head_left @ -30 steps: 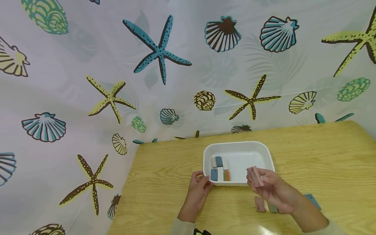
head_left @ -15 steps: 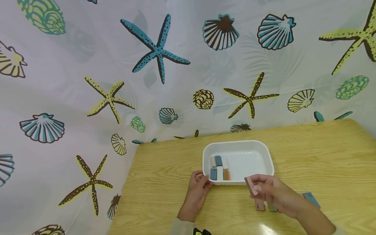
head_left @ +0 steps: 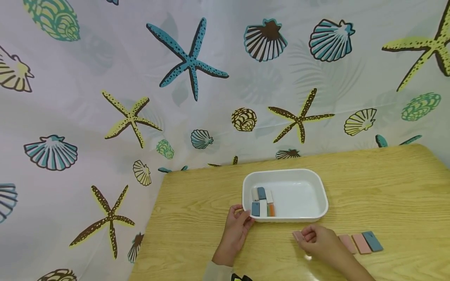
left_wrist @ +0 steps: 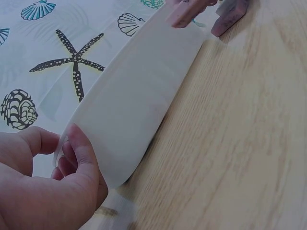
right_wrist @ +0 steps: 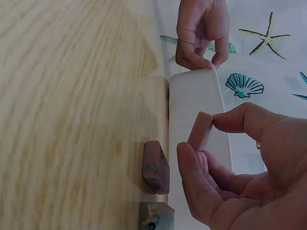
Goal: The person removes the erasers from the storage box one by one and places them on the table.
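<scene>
My left hand (head_left: 236,230) grips the front left corner of a white plastic tray (head_left: 293,219), its thumb at the rim; the left wrist view shows fingers pinching that rim. In front of the tray, my right hand (head_left: 321,244) pinches a pink block (head_left: 298,236), which looks like an eraser, between thumb and fingers. The right wrist view shows the pinched pink eraser (right_wrist: 200,132) clear of the table. Below it lie another pink eraser (right_wrist: 156,167) with dark smudges and a grey-green one (right_wrist: 157,218) with a printed pattern; in the head view my right hand hides these.
Inside the tray's left end sit several small blocks, among them a blue eraser (head_left: 255,208), a white one (head_left: 263,208) and an orange-green one (head_left: 271,210). Right of my right hand lie pink erasers (head_left: 361,244) and a blue one (head_left: 372,241). A shell-print cloth (head_left: 218,86) hangs behind the table.
My right hand has come down and towards me from the tray's front right edge with the pink eraser, uncovering erasers on its right. My left hand stays at the tray corner.
</scene>
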Tool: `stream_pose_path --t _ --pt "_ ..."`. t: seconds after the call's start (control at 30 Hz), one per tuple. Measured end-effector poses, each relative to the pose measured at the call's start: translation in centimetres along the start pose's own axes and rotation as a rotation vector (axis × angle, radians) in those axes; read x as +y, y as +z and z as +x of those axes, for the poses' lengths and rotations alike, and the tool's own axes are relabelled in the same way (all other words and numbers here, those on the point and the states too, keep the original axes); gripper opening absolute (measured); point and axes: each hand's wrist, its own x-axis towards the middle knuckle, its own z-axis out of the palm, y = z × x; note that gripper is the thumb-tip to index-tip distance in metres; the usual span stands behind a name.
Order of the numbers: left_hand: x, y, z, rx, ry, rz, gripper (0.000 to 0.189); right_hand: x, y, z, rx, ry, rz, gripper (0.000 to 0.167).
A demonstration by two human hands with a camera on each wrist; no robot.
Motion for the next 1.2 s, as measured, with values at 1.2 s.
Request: stream_pose_path --t 1.2 --pt "0.1 0.2 -0.2 -0.006 -0.001 -0.017 0.037 -2.0 5.1 0.2 0.174 -0.055 -0.334 0.025"
